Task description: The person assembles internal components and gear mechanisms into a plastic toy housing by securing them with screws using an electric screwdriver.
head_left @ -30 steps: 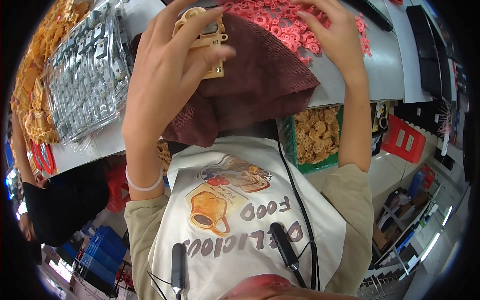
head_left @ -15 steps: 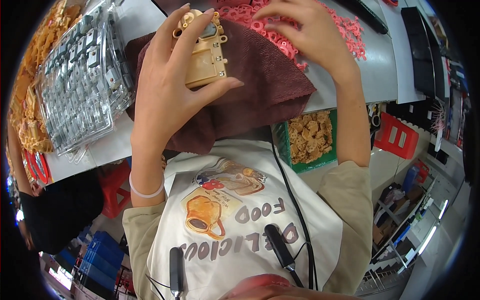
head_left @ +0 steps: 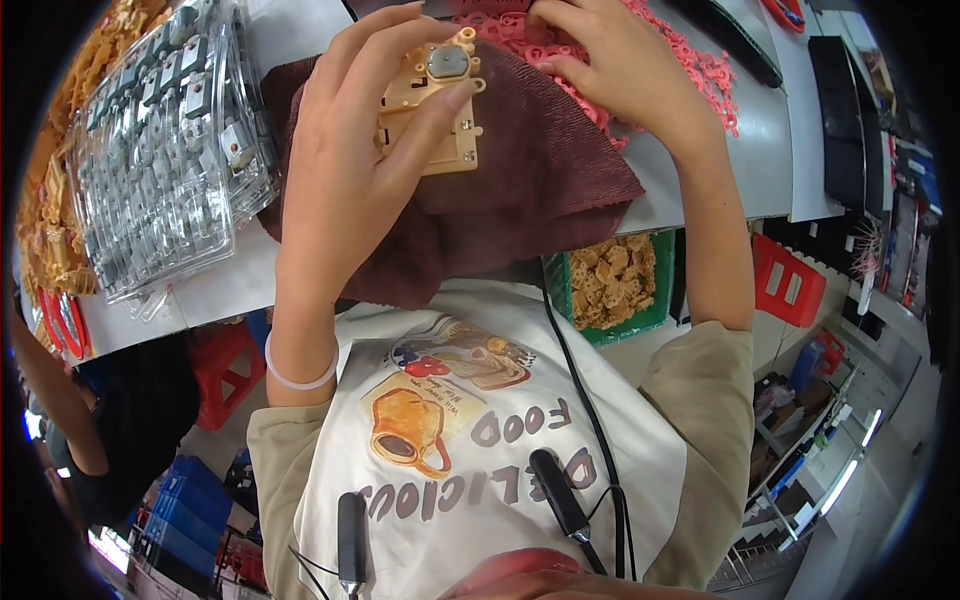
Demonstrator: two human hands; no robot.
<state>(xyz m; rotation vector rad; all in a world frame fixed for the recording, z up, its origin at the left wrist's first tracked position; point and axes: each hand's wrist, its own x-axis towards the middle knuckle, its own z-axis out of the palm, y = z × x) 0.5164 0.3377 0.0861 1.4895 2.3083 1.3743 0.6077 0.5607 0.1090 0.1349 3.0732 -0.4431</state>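
Observation:
My left hand [head_left: 350, 150] grips a beige plastic housing [head_left: 452, 150] over a dark brown cloth, thumb across its front and fingers around its far side. Set into the housing's far end is a grey rounded part [head_left: 448, 62]; small metal screws or pins show along its right edge. My right hand [head_left: 610, 70] is at the heap of pink plastic pieces [head_left: 690, 75], fingers bent down among them. Thumb and fingers look apart, with no piece visible between them. The brown cloth [head_left: 540, 170] lies on the table's front edge and hangs over it.
Clear trays [head_left: 150, 190] of grey parts are at the left, beside piled orange-yellow parts [head_left: 50, 230]. A green bin [head_left: 660, 290] of tan pieces stands below the table edge. Red stools [head_left: 788, 280] are on both sides. Another person's arm [head_left: 60, 400] shows at far left.
The housing has turned and shifted slightly right in my left hand, whose thumb now lies higher across it. My right hand's fingers have bent down into the pink pieces.

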